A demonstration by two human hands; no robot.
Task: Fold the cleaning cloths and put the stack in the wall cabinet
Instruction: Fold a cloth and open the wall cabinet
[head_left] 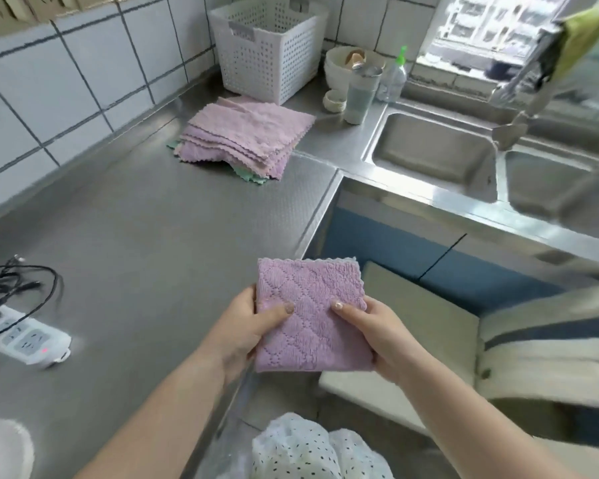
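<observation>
A folded purple cleaning cloth [312, 312] with a quilted pattern is held in the air over the counter's front edge. My left hand [246, 326] grips its left side, thumb on top. My right hand [377, 335] grips its right side the same way. Farther back on the steel counter [146, 229] lies a pile of unfolded cloths [246, 136], mostly pink and purple, with green ones showing underneath. No wall cabinet is in view.
A white perforated basket [267, 46] stands behind the pile against the tiled wall. Bowls [346, 67], a cup and a spray bottle [393, 76] sit beside a double sink [436, 150] at right. A power strip [25, 340] with black cables lies at the left.
</observation>
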